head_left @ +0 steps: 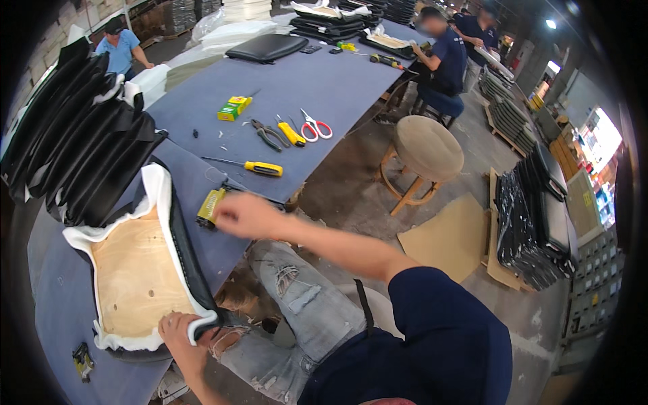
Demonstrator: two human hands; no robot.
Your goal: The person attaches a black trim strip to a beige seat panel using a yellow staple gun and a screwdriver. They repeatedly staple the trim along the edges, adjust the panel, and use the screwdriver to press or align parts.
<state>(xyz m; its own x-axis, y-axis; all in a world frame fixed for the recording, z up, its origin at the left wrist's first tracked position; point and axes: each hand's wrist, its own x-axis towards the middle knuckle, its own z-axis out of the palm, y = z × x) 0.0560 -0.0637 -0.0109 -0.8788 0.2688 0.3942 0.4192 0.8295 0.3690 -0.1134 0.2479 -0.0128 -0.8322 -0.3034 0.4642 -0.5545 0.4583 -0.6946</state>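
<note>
Folding the cover edge over the board appears to be the step in hand: the seat panel (131, 270) lies bare wood up on the blue-grey table (192, 101), just beside a stack of black covers (88, 135). My left hand (182, 339) grips the white lining (156, 183) at the panel's near right corner, where the black cover (187, 239) wraps the rim. My right hand (244, 216), blurred, is beside a yellow-and-black tool (208, 209), perhaps a staple gun; I cannot tell whether its fingers hold it. As I judge it, the next move calls for a firm grasp on that tool and its nose brought to the corner, with my left fingers pressing the fold flat, clear of the fastening line.
</note>
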